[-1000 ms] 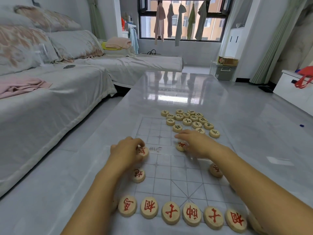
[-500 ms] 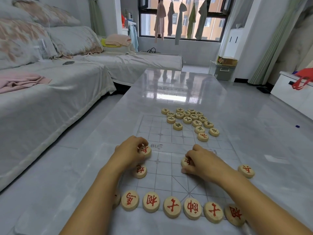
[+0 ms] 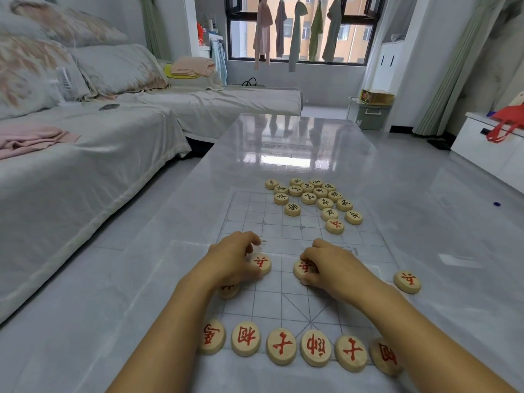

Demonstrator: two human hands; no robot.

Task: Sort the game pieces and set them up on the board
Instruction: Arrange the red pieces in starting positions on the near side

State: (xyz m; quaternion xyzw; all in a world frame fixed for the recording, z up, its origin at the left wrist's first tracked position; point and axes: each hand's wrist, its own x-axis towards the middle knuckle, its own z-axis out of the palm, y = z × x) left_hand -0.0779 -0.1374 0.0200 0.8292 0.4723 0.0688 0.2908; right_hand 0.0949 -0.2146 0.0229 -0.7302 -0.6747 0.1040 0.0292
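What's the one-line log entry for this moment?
left hand grips left red piece | right hand grips right red piece | near row six red

Glossy grey table (image 3: 397,194) w/ clear board sheet (image 3: 255,222) on it, wooden pieces (image 3: 309,198) on & beside sheet.

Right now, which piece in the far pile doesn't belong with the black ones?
The xiangqi piece at the near edge of the far pile. Its character is red, while all the others there are marked in black.
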